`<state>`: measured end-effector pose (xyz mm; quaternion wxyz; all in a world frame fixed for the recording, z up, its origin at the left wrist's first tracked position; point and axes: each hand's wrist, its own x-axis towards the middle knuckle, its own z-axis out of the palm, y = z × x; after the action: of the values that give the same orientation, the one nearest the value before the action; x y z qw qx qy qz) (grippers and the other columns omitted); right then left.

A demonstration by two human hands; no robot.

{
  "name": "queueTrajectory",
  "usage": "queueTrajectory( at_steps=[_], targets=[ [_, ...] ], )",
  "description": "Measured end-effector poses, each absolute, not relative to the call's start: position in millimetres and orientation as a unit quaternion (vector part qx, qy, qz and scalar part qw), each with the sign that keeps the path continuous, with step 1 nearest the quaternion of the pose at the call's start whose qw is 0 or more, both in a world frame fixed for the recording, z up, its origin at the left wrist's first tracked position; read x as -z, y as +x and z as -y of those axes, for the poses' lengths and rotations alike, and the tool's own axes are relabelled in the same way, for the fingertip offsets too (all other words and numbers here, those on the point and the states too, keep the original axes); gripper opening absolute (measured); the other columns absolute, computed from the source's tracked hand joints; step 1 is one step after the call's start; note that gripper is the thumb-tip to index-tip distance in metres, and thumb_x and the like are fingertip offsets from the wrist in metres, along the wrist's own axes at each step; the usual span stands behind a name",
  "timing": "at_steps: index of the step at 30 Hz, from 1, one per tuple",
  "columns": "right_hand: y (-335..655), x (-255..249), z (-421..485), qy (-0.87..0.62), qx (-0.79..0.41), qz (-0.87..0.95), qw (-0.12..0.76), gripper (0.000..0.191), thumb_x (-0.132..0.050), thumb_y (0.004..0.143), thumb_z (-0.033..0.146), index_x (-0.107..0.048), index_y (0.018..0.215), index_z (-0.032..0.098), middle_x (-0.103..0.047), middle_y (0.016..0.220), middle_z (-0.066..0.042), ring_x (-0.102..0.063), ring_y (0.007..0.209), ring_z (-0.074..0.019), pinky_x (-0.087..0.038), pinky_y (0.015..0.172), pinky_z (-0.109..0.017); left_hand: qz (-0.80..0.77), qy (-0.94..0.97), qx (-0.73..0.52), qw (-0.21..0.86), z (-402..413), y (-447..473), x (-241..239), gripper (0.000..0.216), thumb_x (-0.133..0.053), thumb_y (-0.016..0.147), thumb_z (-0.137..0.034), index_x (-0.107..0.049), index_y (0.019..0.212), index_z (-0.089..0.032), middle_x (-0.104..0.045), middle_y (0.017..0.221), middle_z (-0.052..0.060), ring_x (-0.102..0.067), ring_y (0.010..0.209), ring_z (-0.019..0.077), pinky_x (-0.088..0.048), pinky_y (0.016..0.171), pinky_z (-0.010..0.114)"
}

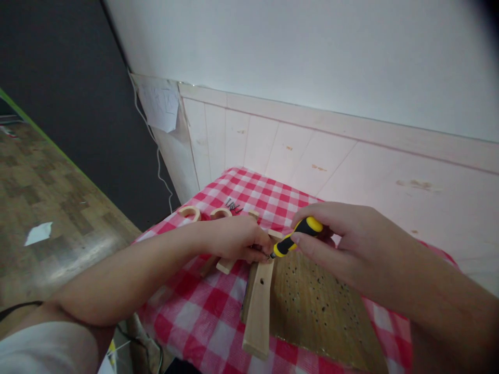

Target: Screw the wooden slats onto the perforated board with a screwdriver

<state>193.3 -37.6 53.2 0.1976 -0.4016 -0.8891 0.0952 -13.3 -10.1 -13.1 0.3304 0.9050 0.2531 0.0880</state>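
right grip (331,234) around screwdriver (297,237), tip at wooden piece (259,296)

Matt bare-wood slat (259,306), glossy plastic screwdriver handle (298,236), woven checked cloth (202,306).

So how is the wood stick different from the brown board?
The stick is pale, narrow and plain, with one hole showing; the board is darker, wide and dotted with many small holes. The stick pokes past the table edge; the board lies flat beside it. Both are wooden and rest on the checked cloth.
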Motion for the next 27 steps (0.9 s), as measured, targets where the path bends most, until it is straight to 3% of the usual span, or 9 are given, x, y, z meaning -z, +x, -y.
queueTrajectory(
  at_steps=[12,20,27],
  targets=[
    [193,-56,38,-0.394,-0.076,0.893,0.204,0.018,-0.051,0.079,0.026,-0.058,0.063,0.022,-0.055,0.054,0.0,-0.047,0.046,-0.0111,-0.031,0.043,-0.025,-0.251,0.888,-0.099,0.373,6,-13,17,0.014,-0.062,0.081,-0.01,-0.064,0.069,-0.016,-0.061,0.058,-0.004,-0.051,0.052,0.0068,-0.035,0.052,0.017],
    [186,-56,43,-0.412,-0.061,0.896,0.151,0.021,-0.049,0.084,0.029,-0.051,0.065,0.021,-0.054,0.06,0.0,-0.046,0.053,-0.0117,-0.03,0.051,-0.028,-0.248,0.875,-0.078,0.409,-1,-16,22,0.013,-0.062,0.085,-0.014,-0.066,0.073,-0.015,-0.063,0.058,-0.002,-0.057,0.054,0.0079,-0.041,0.052,0.016],
    [175,-60,51,-0.412,-0.056,0.9,0.131,0.026,-0.045,0.09,0.031,-0.049,0.067,0.019,-0.056,0.066,-0.002,-0.044,0.057,-0.0121,-0.027,0.053,-0.027,-0.287,0.889,-0.06,0.352,3,-8,14,0.022,-0.064,0.081,-0.011,-0.062,0.06,-0.014,-0.06,0.052,-0.004,-0.053,0.049,0.0065,-0.037,0.051,0.016]
  ],
)
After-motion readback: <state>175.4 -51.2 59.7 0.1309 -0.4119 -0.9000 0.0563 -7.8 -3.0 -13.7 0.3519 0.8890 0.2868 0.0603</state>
